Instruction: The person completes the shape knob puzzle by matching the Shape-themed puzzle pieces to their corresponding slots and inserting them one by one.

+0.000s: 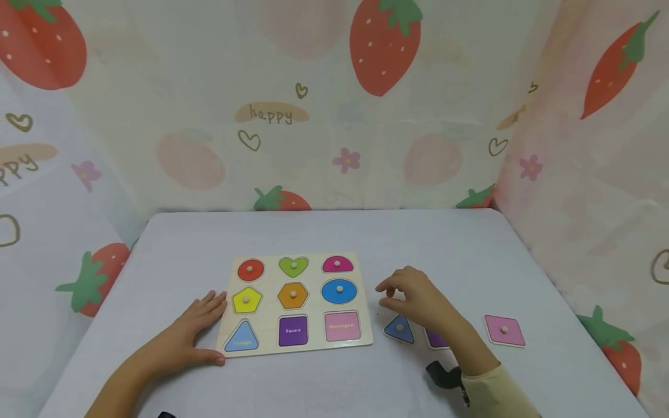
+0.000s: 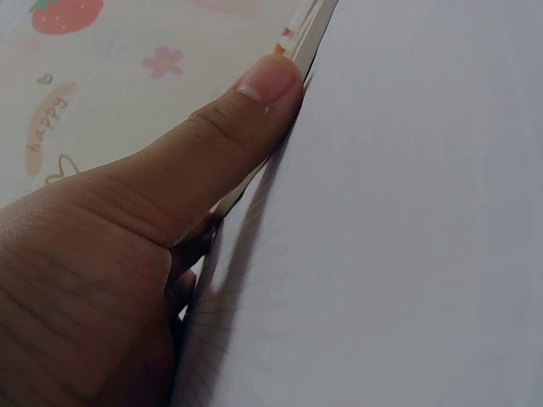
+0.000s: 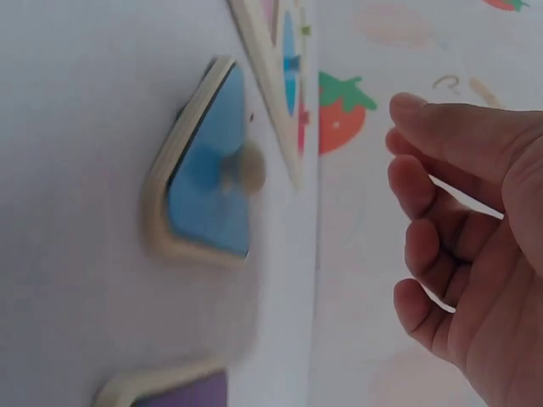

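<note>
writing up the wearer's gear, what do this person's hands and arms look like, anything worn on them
The left hand and right hand are bare, without gloves. A pale cream fabric sleeve covers the right forearm's lower part; no sleeve shows on the left. By the right wrist is a rounded black device; a small black edge shows near the left forearm.

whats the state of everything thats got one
Puzzle board: lying flat
Six upper pieces: seated
Triangle recess: empty
Square recess: empty
Rectangle recess: empty
Blue triangle piece: loose, knob up
Purple piece: loose, partly hidden
Pink rectangle piece: loose, knob up
Left grip: touching the board
Right grip: holding nothing
</note>
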A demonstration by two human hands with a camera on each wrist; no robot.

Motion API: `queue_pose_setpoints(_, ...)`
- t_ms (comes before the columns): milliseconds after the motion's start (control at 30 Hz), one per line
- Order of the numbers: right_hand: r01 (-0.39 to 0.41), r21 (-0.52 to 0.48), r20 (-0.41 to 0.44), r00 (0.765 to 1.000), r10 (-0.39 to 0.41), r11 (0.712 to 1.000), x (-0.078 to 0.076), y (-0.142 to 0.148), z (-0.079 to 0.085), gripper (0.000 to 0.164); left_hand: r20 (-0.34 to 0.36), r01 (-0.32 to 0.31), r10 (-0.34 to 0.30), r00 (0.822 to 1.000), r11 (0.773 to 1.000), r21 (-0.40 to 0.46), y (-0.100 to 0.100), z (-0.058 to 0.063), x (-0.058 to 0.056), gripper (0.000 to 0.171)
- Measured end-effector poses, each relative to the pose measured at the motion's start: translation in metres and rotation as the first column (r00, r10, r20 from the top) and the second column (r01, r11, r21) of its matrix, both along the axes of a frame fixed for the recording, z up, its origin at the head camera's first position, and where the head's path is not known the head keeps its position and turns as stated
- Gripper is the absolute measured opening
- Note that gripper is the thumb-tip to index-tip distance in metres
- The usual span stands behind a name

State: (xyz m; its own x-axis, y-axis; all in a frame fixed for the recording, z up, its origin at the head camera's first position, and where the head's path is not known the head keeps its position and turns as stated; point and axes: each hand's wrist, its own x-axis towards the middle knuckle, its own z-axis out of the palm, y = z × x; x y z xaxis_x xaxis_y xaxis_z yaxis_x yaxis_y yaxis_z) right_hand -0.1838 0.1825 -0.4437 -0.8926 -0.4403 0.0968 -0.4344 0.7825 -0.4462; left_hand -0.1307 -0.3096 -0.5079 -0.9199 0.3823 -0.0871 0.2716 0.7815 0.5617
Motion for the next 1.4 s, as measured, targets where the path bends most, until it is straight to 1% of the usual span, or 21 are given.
queue_pose_setpoints(100, -0.030, -0.023, -0.028, 0.999, 0.029, 0.999, 0.005, 0.016, -0.004, 0.022, -0.004, 0.004, -0.004, 1.000, 1.000, 0.004, 0.001, -0.001, 0.000, 0.121)
queue_pose_setpoints(167, -0.029, -0.030, -0.029, 0.999, 0.029, 0.999, 0.008, 0.025, -0.007, 0.020, -0.008, 0.013, -0.013, 1.000, 1.000, 0.008, 0.002, -0.002, -0.001, 0.121)
queue_pose_setpoints(233, -0.019, -0.040, -0.011, 1.000, 0.018, 0.999, 0.011, 0.033, -0.009, 0.018, -0.012, 0.023, -0.022, 1.000, 1.000, 0.009, 0.003, -0.004, -0.001, 0.121)
queue_pose_setpoints(300, -0.010, -0.047, 0.021, 1.000, 0.011, 0.999, 0.014, 0.039, -0.010, 0.016, -0.013, 0.029, -0.029, 1.000, 1.000, 0.006, 0.005, -0.004, -0.002, 0.121)
queue_pose_setpoints(400, -0.045, -0.068, 0.091, 0.995, 0.051, 0.997, 0.015, 0.044, -0.010, 0.014, -0.019, 0.029, -0.029, 0.999, 1.000, 0.003, 0.007, -0.004, -0.002, 0.121)
queue_pose_setpoints(467, -0.083, -0.086, 0.153, 0.984, 0.095, 0.993, 0.016, 0.046, -0.010, 0.013, -0.022, 0.023, -0.023, 0.999, 1.000, 0.002, 0.006, -0.003, -0.002, 0.122)
queue_pose_setpoints(567, -0.121, -0.117, 0.244, 0.959, 0.147, 0.986, 0.017, 0.048, -0.011, 0.012, -0.020, 0.017, -0.017, 1.000, 1.000, 0.000, 0.005, -0.002, -0.002, 0.122)
queue_pose_setpoints(633, -0.123, -0.130, 0.289, 0.944, 0.156, 0.984, 0.018, 0.048, -0.012, 0.012, -0.017, 0.012, -0.012, 1.000, 1.000, -0.007, 0.005, -0.003, -0.003, 0.122)
queue_pose_setpoints(733, -0.121, -0.138, 0.321, 0.933, 0.160, 0.983, 0.019, 0.049, -0.014, 0.010, -0.010, 0.002, -0.002, 1.000, 1.000, -0.019, 0.003, -0.003, -0.002, 0.123)
queue_pose_setpoints(933, -0.125, -0.125, 0.320, 0.934, 0.159, 0.984, 0.020, 0.050, -0.018, 0.010, -0.005, -0.007, 0.007, 1.000, 1.000, -0.007, 0.002, -0.002, -0.001, 0.121)
queue_pose_setpoints(1100, -0.123, -0.113, 0.313, 0.938, 0.153, 0.986, 0.018, 0.048, -0.021, 0.011, -0.012, 0.003, -0.003, 1.000, 1.000, -0.002, 0.001, -0.001, 0.001, 0.120)
queue_pose_setpoints(1267, -0.116, -0.044, 0.269, 0.955, 0.124, 0.992, 0.015, 0.044, -0.027, 0.011, -0.038, 0.027, -0.027, 0.999, 1.000, 0.002, 0.001, -0.001, 0.001, 0.121)
queue_pose_setpoints(1400, -0.105, 0.008, 0.228, 0.969, 0.101, 0.994, 0.013, 0.040, -0.029, 0.009, -0.049, 0.025, -0.025, 0.998, 1.000, -0.001, 0.000, -0.001, 0.000, 0.121)
